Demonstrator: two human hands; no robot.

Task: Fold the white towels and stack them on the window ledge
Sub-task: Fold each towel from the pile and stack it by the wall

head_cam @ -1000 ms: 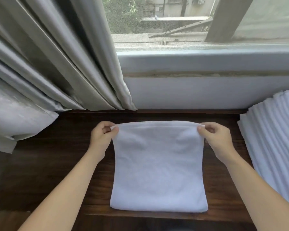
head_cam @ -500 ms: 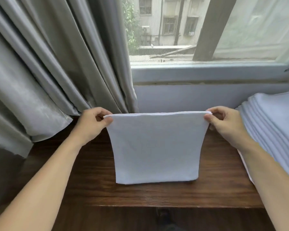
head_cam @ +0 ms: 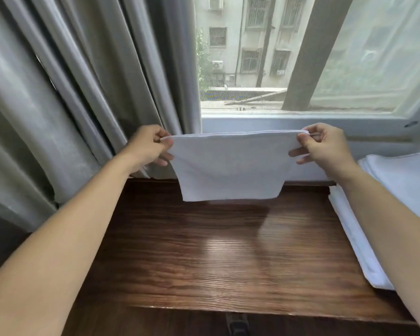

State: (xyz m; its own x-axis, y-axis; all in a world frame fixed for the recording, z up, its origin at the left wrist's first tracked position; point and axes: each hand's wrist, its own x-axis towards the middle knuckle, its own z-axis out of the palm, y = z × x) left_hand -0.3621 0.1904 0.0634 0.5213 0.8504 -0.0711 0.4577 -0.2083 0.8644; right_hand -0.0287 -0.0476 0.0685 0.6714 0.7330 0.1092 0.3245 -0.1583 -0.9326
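Fingers (head_cam: 165, 139) of the left hand (head_cam: 147, 146) pinch one top corner of a folded white towel (head_cam: 230, 166); the right hand (head_cam: 325, 147) pinches the other corner. Nearest lies the dark wooden worktop (head_cam: 216, 258), with the towel hanging clear above its far edge. A stack of folded towels (head_cam: 398, 180) rests at the right. Beyond hang grey curtains (head_cam: 83, 81) and the window (head_cam: 301, 52).
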